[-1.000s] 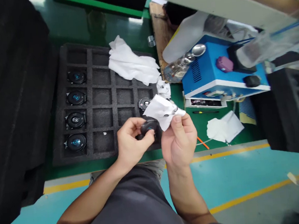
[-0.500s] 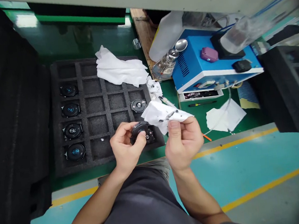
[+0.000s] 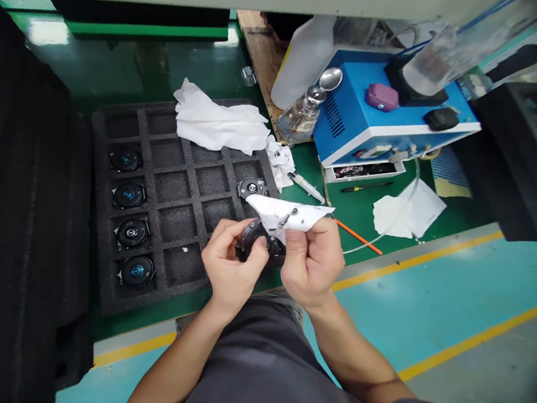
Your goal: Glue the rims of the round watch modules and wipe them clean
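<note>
Between thumb and fingers, my left hand (image 3: 234, 265) grips a round black watch case (image 3: 251, 231) by its edge, above the near right corner of the black foam tray (image 3: 172, 186). My right hand (image 3: 313, 260) pinches a white wipe (image 3: 289, 214) marked with black smudges. The wipe's left end reaches over the watch case and hides part of it; whether they touch I cannot tell. Just behind the hands, another watch case (image 3: 251, 188) lies in a tray pocket. Further round black watch cases (image 3: 132, 232) fill several pockets in the tray's left column.
A clean white cloth (image 3: 220, 120) covers the tray's far right pockets. Right of the tray lie a crumpled wipe (image 3: 280, 159), a syringe (image 3: 306, 187) and an orange stick (image 3: 358, 236). Behind them stand a glass bottle (image 3: 299, 119) and a blue machine (image 3: 349, 102). Black foam (image 3: 17, 207) rises at the left.
My right hand has moved left, bringing the smudged wipe closer to and partly over the watch case. The syringe and orange stick show more fully. My left hand keeps its grip.
</note>
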The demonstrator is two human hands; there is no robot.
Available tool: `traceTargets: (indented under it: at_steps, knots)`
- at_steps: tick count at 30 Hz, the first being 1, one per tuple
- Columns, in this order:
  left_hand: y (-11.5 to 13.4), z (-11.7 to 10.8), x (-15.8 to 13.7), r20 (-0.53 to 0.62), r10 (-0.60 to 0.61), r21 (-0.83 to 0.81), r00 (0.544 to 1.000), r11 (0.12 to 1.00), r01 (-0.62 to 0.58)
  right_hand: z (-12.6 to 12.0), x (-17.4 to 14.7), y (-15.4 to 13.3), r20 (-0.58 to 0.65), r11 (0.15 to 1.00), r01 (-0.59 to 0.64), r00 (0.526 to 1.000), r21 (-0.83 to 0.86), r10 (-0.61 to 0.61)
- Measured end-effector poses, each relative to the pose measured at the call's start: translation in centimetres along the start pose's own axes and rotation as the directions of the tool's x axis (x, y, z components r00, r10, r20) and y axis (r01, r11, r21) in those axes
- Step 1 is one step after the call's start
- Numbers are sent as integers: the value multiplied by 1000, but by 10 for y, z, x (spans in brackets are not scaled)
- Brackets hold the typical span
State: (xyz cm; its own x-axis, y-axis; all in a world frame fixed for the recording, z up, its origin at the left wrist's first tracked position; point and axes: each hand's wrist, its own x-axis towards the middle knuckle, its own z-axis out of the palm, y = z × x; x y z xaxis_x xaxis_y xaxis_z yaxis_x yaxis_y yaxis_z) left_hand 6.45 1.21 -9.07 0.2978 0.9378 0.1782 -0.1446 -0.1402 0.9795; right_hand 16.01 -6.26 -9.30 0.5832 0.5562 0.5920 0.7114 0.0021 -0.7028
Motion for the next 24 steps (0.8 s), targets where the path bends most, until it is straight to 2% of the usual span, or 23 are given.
traceTargets:
  at_steps: [6, 9, 11, 13, 16, 18, 22, 24]
  knots:
    - [0, 0, 1, 8, -26, 35, 1000, 999, 26, 0, 4, -1, 10, 990, 73, 997, -119, -73]
    - [0, 2, 0, 26, -47, 50, 999, 998, 46, -1, 4, 0, 29, 985, 112, 994, -128, -109]
    - [1, 2, 0, 44, -60, 57, 997, 997, 57, -2, 5, 3, 45, 998, 34, 999, -57, -32]
    - [1, 3, 0, 67, -75, 57, 995, 996, 71, -3, 7, 5, 59, 990, -116, 992, 84, 112]
    - [-3, 2, 1, 54, -105, -5, 993, 994, 106, -6, 16, 4, 85, 881, -330, 943, 339, 321]
    - [-7, 0, 1, -21, -107, -99, 994, 990, 104, -10, 25, 0, 134, 789, -423, 903, 445, 409]
    - [-17, -1, 0, -243, -109, -265, 964, 963, 42, -26, 33, -7, 321, 697, -566, 824, 440, 466]
    - [-18, -1, 0, -313, -142, -336, 939, 941, 30, -38, 29, -4, 424, 676, -641, 760, 362, 494]
